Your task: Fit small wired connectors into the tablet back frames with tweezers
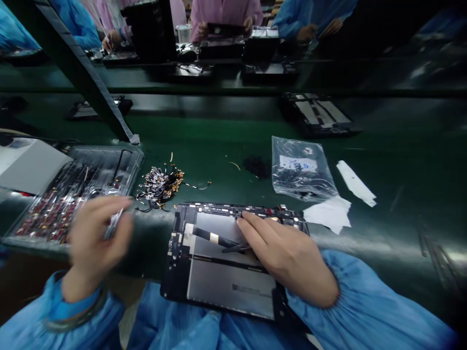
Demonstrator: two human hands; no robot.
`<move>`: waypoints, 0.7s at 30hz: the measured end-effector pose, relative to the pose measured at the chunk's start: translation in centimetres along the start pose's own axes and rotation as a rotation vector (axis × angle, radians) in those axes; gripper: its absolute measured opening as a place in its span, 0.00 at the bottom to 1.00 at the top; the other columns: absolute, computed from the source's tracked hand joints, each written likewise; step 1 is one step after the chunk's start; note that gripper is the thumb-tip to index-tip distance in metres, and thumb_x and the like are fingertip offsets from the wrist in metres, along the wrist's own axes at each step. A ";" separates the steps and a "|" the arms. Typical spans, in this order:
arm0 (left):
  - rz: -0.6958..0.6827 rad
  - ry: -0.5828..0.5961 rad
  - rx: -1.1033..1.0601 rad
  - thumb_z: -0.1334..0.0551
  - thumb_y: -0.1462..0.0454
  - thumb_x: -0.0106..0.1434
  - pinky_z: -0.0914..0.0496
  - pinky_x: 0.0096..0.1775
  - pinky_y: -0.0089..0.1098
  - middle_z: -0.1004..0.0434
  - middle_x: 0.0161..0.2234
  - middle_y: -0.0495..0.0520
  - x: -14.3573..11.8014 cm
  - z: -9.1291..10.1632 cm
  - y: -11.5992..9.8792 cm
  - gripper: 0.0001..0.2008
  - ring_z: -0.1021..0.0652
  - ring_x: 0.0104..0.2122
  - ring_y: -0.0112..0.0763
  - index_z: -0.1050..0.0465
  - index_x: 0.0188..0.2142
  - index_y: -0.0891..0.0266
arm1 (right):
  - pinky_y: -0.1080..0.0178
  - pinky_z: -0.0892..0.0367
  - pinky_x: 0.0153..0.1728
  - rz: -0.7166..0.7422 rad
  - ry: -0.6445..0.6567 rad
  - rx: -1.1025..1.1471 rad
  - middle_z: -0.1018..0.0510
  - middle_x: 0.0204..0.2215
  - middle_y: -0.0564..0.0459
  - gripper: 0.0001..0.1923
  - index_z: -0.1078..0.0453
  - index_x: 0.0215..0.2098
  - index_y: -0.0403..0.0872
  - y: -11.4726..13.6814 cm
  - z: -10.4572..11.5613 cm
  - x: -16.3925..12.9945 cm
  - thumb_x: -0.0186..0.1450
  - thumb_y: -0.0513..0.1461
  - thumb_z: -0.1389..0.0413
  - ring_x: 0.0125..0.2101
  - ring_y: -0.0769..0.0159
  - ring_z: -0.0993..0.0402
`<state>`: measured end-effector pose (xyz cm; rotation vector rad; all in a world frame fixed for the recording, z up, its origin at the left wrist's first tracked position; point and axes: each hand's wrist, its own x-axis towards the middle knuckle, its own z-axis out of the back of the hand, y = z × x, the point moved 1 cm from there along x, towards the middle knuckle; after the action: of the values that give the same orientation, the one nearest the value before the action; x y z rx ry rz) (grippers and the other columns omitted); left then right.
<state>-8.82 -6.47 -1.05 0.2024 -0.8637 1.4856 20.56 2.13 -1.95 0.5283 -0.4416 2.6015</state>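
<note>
An opened tablet [233, 277] with its inner side up, showing grey battery panels and a circuit board strip, lies at the table's near edge. My right hand [284, 248] rests on it, fingertips touching the board along the far edge. Dark tweezers [235, 248] stick out from under that hand, held in its curled fingers. Motion smears my left hand [100, 243], which is over the near right part of a clear tray [134, 163] of small red and silver parts. Something silvery shows between its thumb and fingers; whether it is held I cannot make out.
A pile of small cables [160, 184] lies beyond the tablet. Farther right are a clear plastic bag [302, 167], white paper scraps [328, 214] and another opened device [317, 114]. A slanting post [83, 73] rises at left. Co-workers' hands [310, 31] work across the table.
</note>
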 end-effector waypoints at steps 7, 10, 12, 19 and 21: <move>-0.563 0.729 -0.234 0.50 0.68 0.65 0.39 0.57 0.41 0.30 0.55 0.56 2.7 -8.6 -7.7 0.16 0.33 0.57 0.37 0.33 0.50 0.61 | 0.62 0.38 0.23 -0.023 0.003 0.005 0.19 0.36 0.43 0.18 0.26 0.38 0.38 0.1 -0.1 0.1 0.65 0.28 0.58 0.25 0.65 0.28; -0.623 0.732 -0.178 0.51 0.68 0.66 0.38 0.57 0.42 0.29 0.54 0.57 2.7 -9.5 -7.7 0.15 0.30 0.55 0.38 0.33 0.50 0.64 | 0.62 0.39 0.23 -0.020 0.003 0.001 0.20 0.34 0.43 0.18 0.26 0.39 0.37 0.1 -0.1 0.1 0.66 0.28 0.58 0.25 0.65 0.28; -0.655 0.697 -0.171 0.50 0.68 0.67 0.37 0.56 0.42 0.28 0.53 0.57 2.6 -9.5 -7.5 0.14 0.29 0.54 0.38 0.33 0.49 0.66 | 0.62 0.39 0.24 -0.032 0.001 0.006 0.21 0.30 0.44 0.18 0.26 0.38 0.38 0.2 0.1 0.0 0.66 0.28 0.58 0.24 0.65 0.29; -0.700 0.635 -0.157 0.50 0.66 0.68 0.34 0.53 0.39 0.28 0.53 0.56 2.6 -9.5 -7.4 0.14 0.29 0.53 0.36 0.35 0.52 0.66 | 0.62 0.40 0.22 -0.067 0.082 0.089 0.22 0.31 0.45 0.22 0.28 0.42 0.38 -0.4 1.4 -1.1 0.68 0.27 0.63 0.24 0.64 0.29; -0.723 0.631 -0.124 0.50 0.67 0.68 0.34 0.53 0.39 0.28 0.54 0.55 2.6 -9.5 -7.5 0.15 0.29 0.54 0.36 0.35 0.52 0.66 | 0.62 0.39 0.21 -0.053 0.085 0.098 0.21 0.31 0.45 0.21 0.28 0.43 0.38 -0.8 1.7 -1.6 0.68 0.28 0.63 0.25 0.64 0.28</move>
<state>1.28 0.44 -3.22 -0.0536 -0.3032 0.7346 22.79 1.59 -0.99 0.4535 -0.2702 2.5931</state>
